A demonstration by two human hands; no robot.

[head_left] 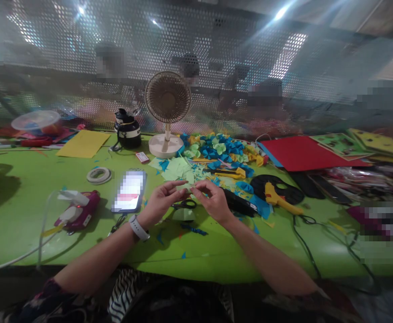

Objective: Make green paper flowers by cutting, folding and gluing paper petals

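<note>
My left hand (162, 199) and my right hand (213, 201) meet over the table, thumbs and fingertips pinched together. Between them shows the edge of a small light green paper piece (190, 187), mostly hidden by the fingers. Just below lie black-handled scissors (187, 204) and a pale green cut paper piece (183, 215). A twisted dark blue strip (194, 230) rests closer to me. Past my fingertips, light green paper sheets (179, 169) spread among scraps. Several folded blue, green and yellow paper flowers (218, 147) are heaped farther back.
A white fan (167, 98) stands behind, beside a black jug (128, 130). To the left are a phone (129, 192), a tape roll (98, 175) and a purple power strip (84, 211). On the right, a yellow glue gun (280, 199) trails its cord near red card (312, 152).
</note>
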